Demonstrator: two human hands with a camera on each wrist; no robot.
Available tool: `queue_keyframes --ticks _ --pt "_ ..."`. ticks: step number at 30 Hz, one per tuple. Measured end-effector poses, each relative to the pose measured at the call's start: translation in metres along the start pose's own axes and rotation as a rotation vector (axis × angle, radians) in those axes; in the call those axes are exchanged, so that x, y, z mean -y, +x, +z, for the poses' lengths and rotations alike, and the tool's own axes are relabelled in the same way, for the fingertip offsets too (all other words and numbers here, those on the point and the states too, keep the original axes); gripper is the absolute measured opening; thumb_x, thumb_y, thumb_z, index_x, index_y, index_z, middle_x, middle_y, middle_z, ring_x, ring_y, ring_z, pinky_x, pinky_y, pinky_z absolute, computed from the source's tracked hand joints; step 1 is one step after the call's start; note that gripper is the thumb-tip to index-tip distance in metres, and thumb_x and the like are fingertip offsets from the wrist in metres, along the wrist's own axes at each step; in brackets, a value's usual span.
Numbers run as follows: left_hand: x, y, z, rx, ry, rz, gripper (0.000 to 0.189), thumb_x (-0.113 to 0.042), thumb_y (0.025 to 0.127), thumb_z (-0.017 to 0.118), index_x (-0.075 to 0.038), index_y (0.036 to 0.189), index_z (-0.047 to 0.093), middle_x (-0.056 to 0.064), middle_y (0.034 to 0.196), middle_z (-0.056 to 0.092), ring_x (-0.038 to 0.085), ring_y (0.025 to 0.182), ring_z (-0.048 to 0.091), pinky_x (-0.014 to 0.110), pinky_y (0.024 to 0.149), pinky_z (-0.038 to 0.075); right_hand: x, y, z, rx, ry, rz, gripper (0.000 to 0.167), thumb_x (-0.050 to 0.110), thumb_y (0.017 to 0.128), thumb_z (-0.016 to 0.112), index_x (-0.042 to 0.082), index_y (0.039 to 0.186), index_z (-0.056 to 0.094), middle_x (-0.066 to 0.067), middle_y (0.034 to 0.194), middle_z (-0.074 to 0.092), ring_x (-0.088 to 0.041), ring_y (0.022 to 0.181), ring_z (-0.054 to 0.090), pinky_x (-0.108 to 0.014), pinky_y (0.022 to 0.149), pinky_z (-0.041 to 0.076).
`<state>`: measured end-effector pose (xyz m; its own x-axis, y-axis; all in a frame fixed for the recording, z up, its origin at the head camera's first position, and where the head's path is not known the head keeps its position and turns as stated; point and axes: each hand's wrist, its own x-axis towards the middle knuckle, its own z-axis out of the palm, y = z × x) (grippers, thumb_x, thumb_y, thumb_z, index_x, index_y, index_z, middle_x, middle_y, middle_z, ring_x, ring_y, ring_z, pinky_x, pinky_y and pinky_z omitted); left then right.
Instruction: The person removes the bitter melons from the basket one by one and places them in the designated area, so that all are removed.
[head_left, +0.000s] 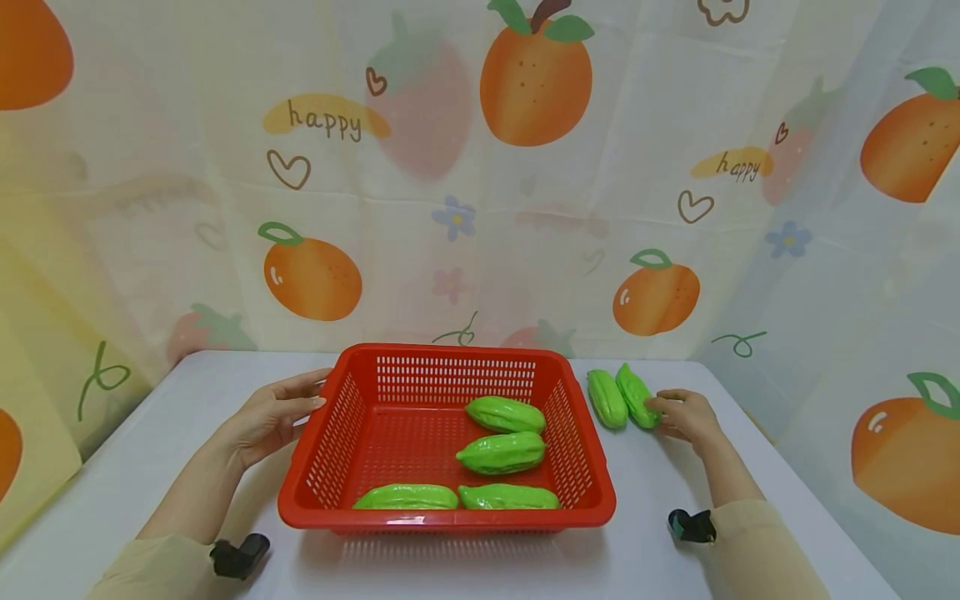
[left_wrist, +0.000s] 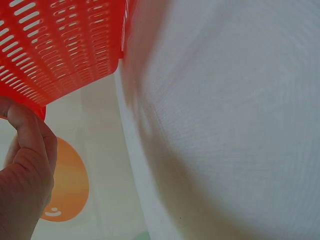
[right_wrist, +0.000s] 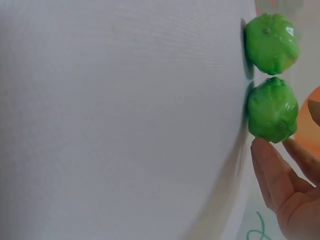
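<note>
A red plastic basket (head_left: 447, 518) stands on the white table with several green bitter melons (head_left: 501, 452) inside, at its right side and along its front wall. Against the basket's left rim rest the fingertips of my left hand (head_left: 273, 412), its fingers fairly straight. Two more bitter melons lie side by side on the table right of the basket, the left one (head_left: 607, 398) and the right one (head_left: 636, 396). My right hand (head_left: 688, 414) is at the right melon's side, fingertips touching it; in the right wrist view the thumb stands apart from this melon (right_wrist: 273, 110).
A fruit-patterned curtain (head_left: 480, 200) hangs behind the white table (head_left: 187, 383) and along both its sides. Black wrist cameras sit at both sleeves, one on the left (head_left: 240, 556) and one on the right (head_left: 692, 526).
</note>
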<state>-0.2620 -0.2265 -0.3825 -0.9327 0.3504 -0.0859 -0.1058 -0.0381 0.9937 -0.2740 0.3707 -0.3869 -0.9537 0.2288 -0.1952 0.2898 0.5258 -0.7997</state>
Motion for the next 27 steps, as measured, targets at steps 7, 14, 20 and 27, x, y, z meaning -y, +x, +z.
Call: queue_keyframes --ticks 7,14,20,27 --pt "-0.001 0.000 0.000 0.007 -0.009 0.004 0.048 -0.015 0.100 0.054 -0.020 0.147 0.045 -0.014 0.113 0.069 0.007 0.102 0.068 0.027 0.086 0.059 0.008 0.000 -0.014 0.016 0.013 -0.026 0.071 0.037 0.099 0.054 -0.010 0.148 0.032 -0.033 0.151 0.035 -0.045 0.128 0.052 -0.026 0.086 0.059" --pt "-0.001 0.000 0.001 0.008 0.002 0.001 0.051 -0.016 0.100 0.055 -0.018 0.150 0.042 -0.015 0.113 0.069 0.007 0.102 0.068 0.027 0.087 0.059 0.020 0.000 -0.027 0.012 -0.008 -0.069 0.071 0.039 0.100 0.052 -0.010 0.148 0.031 -0.033 0.152 0.035 -0.047 0.134 0.047 -0.024 0.087 0.059" --pt "0.000 0.000 -0.001 0.012 0.005 -0.002 0.049 -0.017 0.100 0.055 -0.020 0.148 0.044 -0.015 0.113 0.069 0.007 0.101 0.068 0.027 0.087 0.059 0.040 -0.004 -0.027 -0.004 -0.034 -0.099 0.071 0.040 0.100 0.052 -0.007 0.149 0.032 -0.033 0.151 0.037 -0.046 0.134 0.048 -0.034 0.097 0.056" --pt "0.001 0.000 -0.001 0.013 0.005 0.005 0.047 -0.016 0.100 0.055 -0.021 0.147 0.046 -0.014 0.113 0.069 0.008 0.101 0.068 0.027 0.087 0.059 0.066 -0.011 -0.020 0.009 -0.038 -0.151 0.071 0.044 0.099 0.053 -0.001 0.150 0.034 -0.028 0.153 0.038 -0.043 0.134 0.050 -0.038 0.102 0.051"
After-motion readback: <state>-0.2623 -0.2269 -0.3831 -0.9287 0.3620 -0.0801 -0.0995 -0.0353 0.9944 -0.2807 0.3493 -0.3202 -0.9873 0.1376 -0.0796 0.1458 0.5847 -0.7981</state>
